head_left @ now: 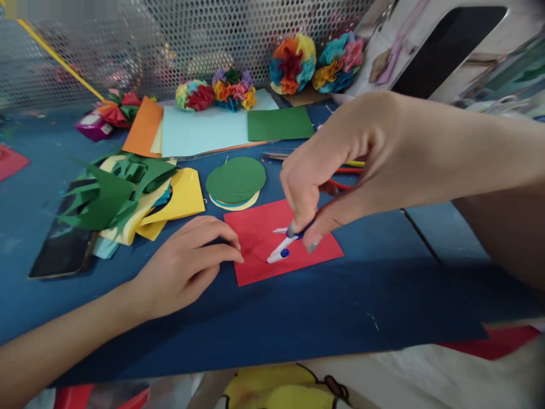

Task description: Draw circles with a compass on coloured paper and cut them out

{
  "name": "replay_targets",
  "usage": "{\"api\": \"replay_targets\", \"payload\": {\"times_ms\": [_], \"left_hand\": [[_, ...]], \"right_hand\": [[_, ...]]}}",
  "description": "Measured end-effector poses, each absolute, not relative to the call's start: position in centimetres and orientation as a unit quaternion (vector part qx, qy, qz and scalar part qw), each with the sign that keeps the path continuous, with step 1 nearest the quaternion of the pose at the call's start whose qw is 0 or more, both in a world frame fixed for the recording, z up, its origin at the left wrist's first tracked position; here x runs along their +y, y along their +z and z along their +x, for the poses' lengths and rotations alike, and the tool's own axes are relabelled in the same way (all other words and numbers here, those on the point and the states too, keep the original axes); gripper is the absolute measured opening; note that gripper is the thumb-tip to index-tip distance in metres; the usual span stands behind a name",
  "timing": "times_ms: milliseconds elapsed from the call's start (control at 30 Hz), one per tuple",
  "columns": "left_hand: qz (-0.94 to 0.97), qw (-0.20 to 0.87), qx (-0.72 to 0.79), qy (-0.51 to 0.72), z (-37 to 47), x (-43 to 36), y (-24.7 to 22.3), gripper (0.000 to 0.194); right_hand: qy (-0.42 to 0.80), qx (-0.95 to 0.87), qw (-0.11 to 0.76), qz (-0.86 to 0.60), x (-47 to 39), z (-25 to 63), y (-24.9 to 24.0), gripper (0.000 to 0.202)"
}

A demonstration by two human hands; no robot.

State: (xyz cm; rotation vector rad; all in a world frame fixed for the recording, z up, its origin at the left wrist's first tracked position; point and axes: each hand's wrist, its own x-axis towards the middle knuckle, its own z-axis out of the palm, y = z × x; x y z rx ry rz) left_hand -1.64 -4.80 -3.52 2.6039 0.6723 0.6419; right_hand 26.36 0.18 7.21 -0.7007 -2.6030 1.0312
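A sheet of red paper (255,250) lies on the dark blue table. My left hand (191,258) rests at its left edge, fingers loosely bent and apart, with the fingertips touching the paper. Over the sheet, my right hand (332,176) pinches the top of a white and blue drawing compass (281,248) between thumb and fingers. The compass is tilted, its lower ends at the red paper. Just behind the sheet sits a stack of paper circles (236,179), green on top with blue and yellow edges below.
Green and yellow paper scraps (114,199) partly cover a dark phone (59,244) at left. Behind lie light blue sheets (200,133), green paper (279,124) and orange paper (145,128). Colourful paper flowers (293,62) stand by a perforated metal screen (238,28). Scissors (276,155) lie near my right hand.
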Motion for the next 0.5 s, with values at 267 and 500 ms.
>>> {"api": "replay_targets", "payload": {"times_ms": [267,500], "left_hand": [[0.925,0.187,0.234,0.232,-1.5,-4.6,-3.5,0.04],[0.923,0.197,0.235,0.234,-1.6,-4.8,-3.5,0.039]], "right_hand": [[0.307,-0.925,0.12,-0.188,1.4,28.1,7.3,0.009],[0.295,-0.921,0.123,-0.223,2.3,29.1,7.2,0.007]]}}
